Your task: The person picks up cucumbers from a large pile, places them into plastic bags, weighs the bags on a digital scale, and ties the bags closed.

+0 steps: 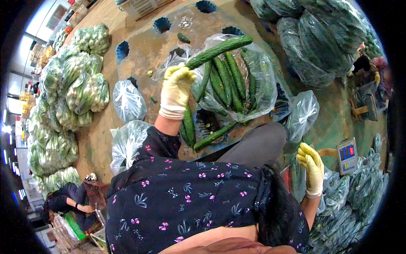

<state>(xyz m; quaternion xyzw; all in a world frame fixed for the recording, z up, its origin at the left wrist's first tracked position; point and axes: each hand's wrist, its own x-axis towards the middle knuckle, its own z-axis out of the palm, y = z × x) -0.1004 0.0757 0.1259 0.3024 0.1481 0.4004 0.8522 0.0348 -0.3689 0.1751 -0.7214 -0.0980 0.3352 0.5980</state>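
Observation:
A long green cucumber (222, 48) is gripped near its left end by my left hand (176, 86), which wears a pale yellow glove. The cucumber slants up to the right, above an open clear plastic bag (265, 72). Several cucumbers (228, 80) lie inside that bag. Below the bag, one loose cucumber (215, 136) rests near my leg, and others (188, 127) lie partly behind my left wrist. My right hand (312, 167), gloved the same way, is raised off to the right near a scale display (347, 155). Its fingers are bent slightly, with nothing visible in them.
Tied clear bags (129, 101) lie left of the brown pallet (148, 55), and another bag (303, 114) lies to its right. Bagged pale vegetables (63, 97) are stacked at left. Large cucumber bags (317, 42) rise at upper right. Other people (69, 203) sit at lower left and far right.

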